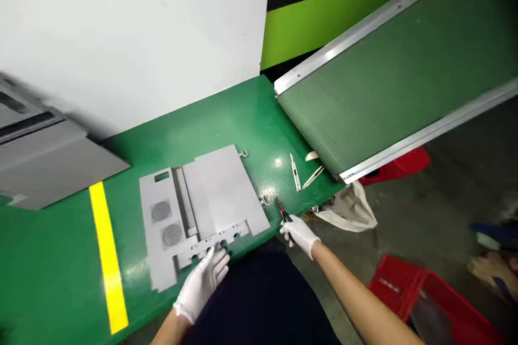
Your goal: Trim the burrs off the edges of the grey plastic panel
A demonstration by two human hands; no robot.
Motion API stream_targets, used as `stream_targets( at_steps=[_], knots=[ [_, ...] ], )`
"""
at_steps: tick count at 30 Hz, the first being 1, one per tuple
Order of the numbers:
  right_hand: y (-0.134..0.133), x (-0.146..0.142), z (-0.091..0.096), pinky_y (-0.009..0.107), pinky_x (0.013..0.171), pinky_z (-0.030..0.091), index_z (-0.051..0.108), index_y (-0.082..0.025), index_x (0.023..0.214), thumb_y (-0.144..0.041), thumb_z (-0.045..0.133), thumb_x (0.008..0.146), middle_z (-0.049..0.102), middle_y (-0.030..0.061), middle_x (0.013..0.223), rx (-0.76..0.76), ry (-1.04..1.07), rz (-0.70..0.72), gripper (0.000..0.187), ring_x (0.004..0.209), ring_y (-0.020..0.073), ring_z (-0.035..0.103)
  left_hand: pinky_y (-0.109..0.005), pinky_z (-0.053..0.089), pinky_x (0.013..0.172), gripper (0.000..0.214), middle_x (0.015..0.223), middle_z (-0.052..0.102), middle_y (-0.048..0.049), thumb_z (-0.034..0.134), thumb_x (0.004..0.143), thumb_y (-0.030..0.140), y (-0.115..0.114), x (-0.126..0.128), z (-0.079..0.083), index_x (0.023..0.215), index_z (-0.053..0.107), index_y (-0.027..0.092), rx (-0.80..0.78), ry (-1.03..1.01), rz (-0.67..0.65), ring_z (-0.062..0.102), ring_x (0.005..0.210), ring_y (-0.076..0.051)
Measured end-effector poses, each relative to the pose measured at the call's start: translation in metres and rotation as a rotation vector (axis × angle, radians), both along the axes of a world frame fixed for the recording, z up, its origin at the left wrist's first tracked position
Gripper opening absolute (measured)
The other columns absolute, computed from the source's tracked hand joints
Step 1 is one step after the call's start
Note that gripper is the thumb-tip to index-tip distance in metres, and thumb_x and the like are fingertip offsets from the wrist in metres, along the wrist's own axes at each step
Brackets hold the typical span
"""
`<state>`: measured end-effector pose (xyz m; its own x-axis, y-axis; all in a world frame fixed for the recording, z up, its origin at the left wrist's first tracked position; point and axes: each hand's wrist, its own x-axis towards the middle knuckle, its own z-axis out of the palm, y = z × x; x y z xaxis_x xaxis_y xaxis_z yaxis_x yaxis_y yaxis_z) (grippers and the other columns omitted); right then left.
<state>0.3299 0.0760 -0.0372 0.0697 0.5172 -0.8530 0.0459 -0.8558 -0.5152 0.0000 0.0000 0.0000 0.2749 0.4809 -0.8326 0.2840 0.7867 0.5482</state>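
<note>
A flat light-grey panel (226, 188) with two round speaker-like grilles and notches along its near edge lies on the green table (194, 118). My left hand (202, 284), in a white glove, is open beside the panel's near edge, fingers stretched out; whether it touches the panel I cannot tell. In my white-gloved right hand (300, 233) are pliers (285, 214) with red and black handles, their jaws pointing away from me over the table's front edge. Small pale hook-shaped pieces (265, 201) stick out along the panel's right side.
Two white utility knives (295, 172) lie right of the panel, near a conveyor belt (388, 86). A large grey housing (52, 156) stands at left, near a yellow stripe (108, 259). Below at right are a pale bag (352, 210) and a red crate (404, 285).
</note>
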Motion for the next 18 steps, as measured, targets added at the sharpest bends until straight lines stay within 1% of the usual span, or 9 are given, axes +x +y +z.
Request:
stream_targets(
  at_steps=[2,5,6,8,10,12,15,16,18],
  knots=[
    [-0.02,0.006,0.004,0.023,0.034,0.035,0.051,-0.021,0.092,-0.038,0.062,0.074,0.055,-0.0051,0.061,0.019,0.042,-0.062,0.027,0.045,0.0132,0.048,-0.046,0.059,0.1,0.075,0.112,0.076,-0.017,0.058,0.084,0.079,-0.001,0.0,0.001,0.111,0.074,0.012,-0.092,-0.005,0.166,0.074,0.104,-0.028],
    [-0.039,0.008,0.01,0.025,0.044,0.043,0.055,-0.021,0.099,-0.046,0.057,0.083,0.06,-0.0023,0.073,0.076,0.03,-0.026,0.029,0.056,0.0148,0.056,-0.04,0.061,0.088,0.065,0.096,0.078,-0.0141,0.076,0.069,0.075,0.021,0.007,0.016,0.097,0.075,0.016,-0.045,0.043,0.203,0.075,0.092,-0.03],
    [-0.041,0.007,0.012,0.026,0.051,0.045,0.057,-0.021,0.101,-0.041,0.057,0.084,0.06,-0.0018,0.076,0.104,0.0,0.029,0.026,0.063,0.0158,0.059,-0.04,0.061,0.082,0.06,0.088,0.077,-0.012,0.078,0.07,0.072,0.037,0.013,0.024,0.093,0.074,0.017,0.028,0.069,0.146,0.074,0.085,-0.029],
    [-0.038,0.002,0.017,0.028,0.065,0.047,0.06,-0.022,0.1,-0.03,0.058,0.082,0.062,-0.0012,0.08,0.162,-0.101,0.177,0.02,0.075,0.0172,0.061,-0.04,0.058,0.077,0.052,0.081,0.075,-0.0094,0.068,0.081,0.069,0.077,0.03,0.04,0.088,0.073,0.017,0.236,0.136,-0.043,0.07,0.078,-0.027],
    [-0.029,-0.004,0.022,0.03,0.075,0.045,0.062,-0.022,0.094,-0.032,0.058,0.085,0.065,0.0001,0.084,0.21,-0.193,0.302,0.013,0.082,0.0186,0.061,-0.041,0.056,0.089,0.042,0.098,0.077,-0.0089,0.06,0.091,0.059,0.122,0.052,0.049,0.096,0.074,0.02,0.43,0.247,-0.187,0.071,0.092,-0.027],
    [-0.017,-0.009,0.025,0.032,0.08,0.044,0.063,-0.023,0.092,-0.048,0.056,0.092,0.069,0.0027,0.089,0.229,-0.248,0.365,0.026,0.087,0.0208,0.063,-0.043,0.052,0.102,0.035,0.114,0.076,-0.0095,0.055,0.095,0.049,0.164,0.072,0.046,0.102,0.075,0.021,0.687,0.373,-0.299,0.069,0.107,-0.029],
    [-0.002,-0.015,0.025,0.032,0.082,0.043,0.065,-0.023,0.095,-0.065,0.047,0.097,0.073,0.0075,0.099,0.264,-0.304,0.422,0.046,0.093,0.0236,0.065,-0.052,0.04,0.118,0.042,0.137,0.066,-0.0164,0.048,0.099,0.045,0.207,0.087,0.025,0.116,0.073,0.017,1.076,0.634,-0.432,0.057,0.131,-0.036],
    [0.002,-0.017,0.023,0.032,0.082,0.043,0.065,-0.023,0.095,-0.066,0.045,0.098,0.073,0.0087,0.101,0.277,-0.324,0.439,0.048,0.095,0.0241,0.065,-0.057,0.035,0.121,0.046,0.144,0.061,-0.0187,0.045,0.1,0.045,0.215,0.088,0.017,0.124,0.07,0.015,1.141,0.729,-0.459,0.05,0.139,-0.039],
    [0.007,-0.018,0.018,0.032,0.082,0.042,0.066,-0.023,0.097,-0.066,0.042,0.099,0.073,0.0102,0.104,0.3,-0.357,0.472,0.05,0.098,0.0248,0.065,-0.066,0.027,0.122,0.053,0.155,0.05,-0.0217,0.042,0.102,0.046,0.224,0.086,0.004,0.138,0.062,0.012,1.176,0.864,-0.495,0.037,0.148,-0.044]
  ],
)
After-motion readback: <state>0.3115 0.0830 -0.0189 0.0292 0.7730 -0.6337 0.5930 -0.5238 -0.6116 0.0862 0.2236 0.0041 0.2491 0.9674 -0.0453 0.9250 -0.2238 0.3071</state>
